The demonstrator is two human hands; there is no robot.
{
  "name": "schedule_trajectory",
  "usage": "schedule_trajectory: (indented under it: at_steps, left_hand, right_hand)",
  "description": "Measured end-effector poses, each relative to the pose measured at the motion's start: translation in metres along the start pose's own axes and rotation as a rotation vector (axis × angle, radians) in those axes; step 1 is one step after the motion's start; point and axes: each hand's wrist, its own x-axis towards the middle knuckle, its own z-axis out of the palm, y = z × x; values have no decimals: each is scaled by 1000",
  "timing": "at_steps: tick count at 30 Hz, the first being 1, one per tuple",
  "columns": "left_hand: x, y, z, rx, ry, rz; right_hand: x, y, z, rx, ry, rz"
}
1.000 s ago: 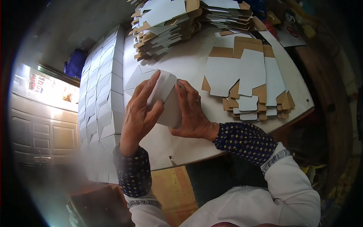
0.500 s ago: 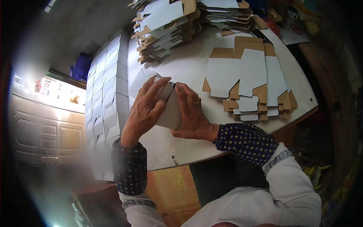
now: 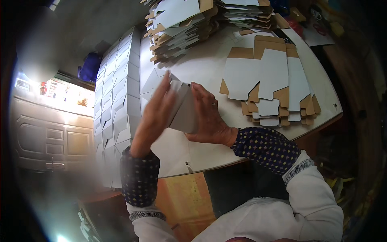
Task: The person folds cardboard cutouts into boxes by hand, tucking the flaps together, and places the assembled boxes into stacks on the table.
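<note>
A small white cardboard box (image 3: 183, 109) is held between both hands above the white table (image 3: 209, 68). My left hand (image 3: 153, 117) presses flat against its left side, fingers stretched upward. My right hand (image 3: 207, 117) grips the box from the right, thumb and fingers wrapped on its edge. The box looks partly folded, with a flap sticking up at the top. Both forearms wear dark dotted sleeve covers.
Flat white-and-brown box blanks (image 3: 268, 84) lie in a pile to the right. A taller heap of blanks (image 3: 181, 24) sits at the far side. Rows of folded white boxes (image 3: 117, 97) are stacked along the left edge. A dim cabinet stands further left.
The box has been turned and raised slightly between the hands. My left hand has gone from cupping over the box to lying flat along its side.
</note>
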Motion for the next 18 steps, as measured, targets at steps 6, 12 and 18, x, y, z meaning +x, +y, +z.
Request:
schedule_trajectory:
  at_steps: [6, 12, 18]
  left_hand:
    - [-11, -20, -15, -665, 28, -159]
    - [-13, -17, 4, -606, 55, -196]
    - [-11, -11, 3, -407, 48, -146]
  right_hand:
    - [2, -2, -4, 33, -50, 44]
    - [5, -3, -5, 43, -55, 38]
    - [4, -3, -5, 36, -58, 31]
